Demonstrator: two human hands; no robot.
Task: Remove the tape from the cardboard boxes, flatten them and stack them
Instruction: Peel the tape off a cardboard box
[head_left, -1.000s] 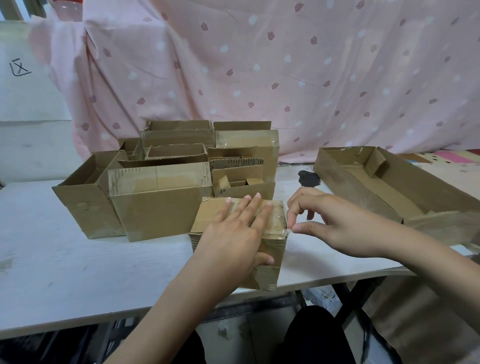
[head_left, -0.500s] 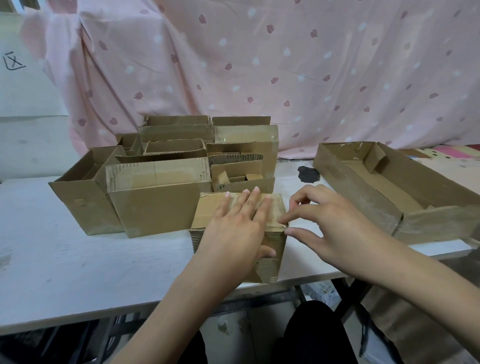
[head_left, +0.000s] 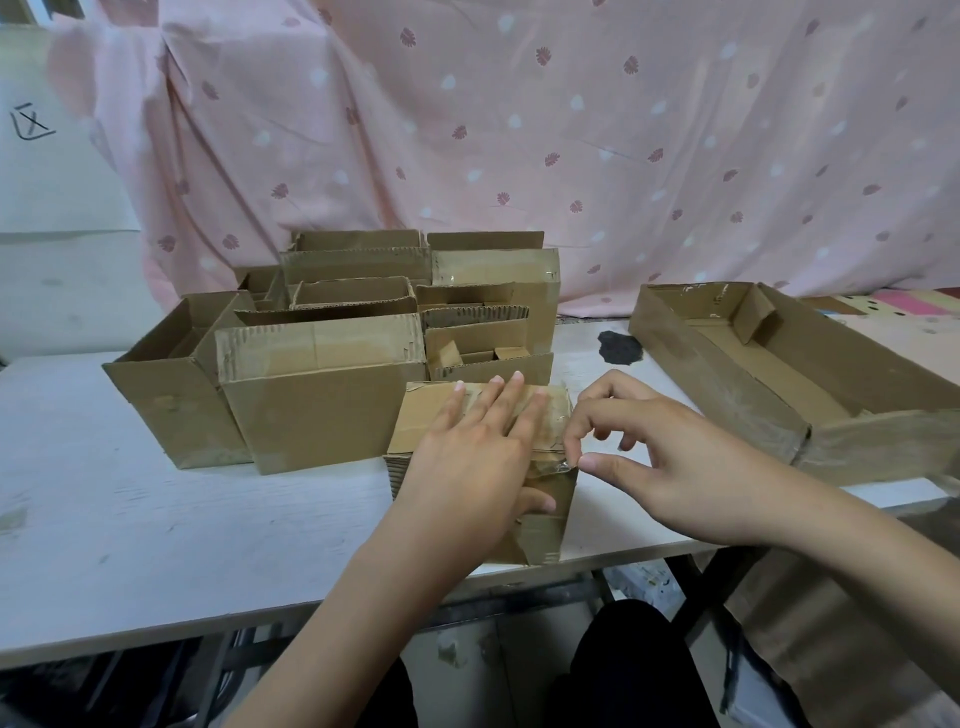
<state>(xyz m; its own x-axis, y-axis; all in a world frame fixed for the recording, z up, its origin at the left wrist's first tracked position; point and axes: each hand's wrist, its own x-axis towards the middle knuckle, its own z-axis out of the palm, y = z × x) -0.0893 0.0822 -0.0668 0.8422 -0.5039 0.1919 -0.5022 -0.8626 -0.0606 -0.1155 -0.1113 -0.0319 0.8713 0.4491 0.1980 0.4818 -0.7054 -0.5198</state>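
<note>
**Tape edge picked at on the near box**

Small closed box (head_left: 540, 525) sits at the near edge of the white counter (head_left: 130, 519), just in front of the cluster of open boxes (head_left: 322, 395). Clear tape (head_left: 545, 441) runs across its top and down the near right corner, wrinkled at the edge.

Left hand (head_left: 467, 462): laid flat on the box top, fingers straight and spread toward the far side, thumb down against the near face. Pressing, not gripping.

Right hand (head_left: 670, 467): at the box's right top corner. Thumb and forefinger curled together at the wrinkled tape edge, tips nearly meeting; whether tape is actually pinched between them I cannot tell. Other fingers curled loosely above the counter.

Open boxes stand packed together, flaps up, well back from the near edge. Long shallow tray (head_left: 779, 374) lies to the right, apart from the small box. Dark patch (head_left: 618, 347) on the counter between tray and cluster. Pink patterned cloth (head_left: 519, 130) hangs behind.
</note>
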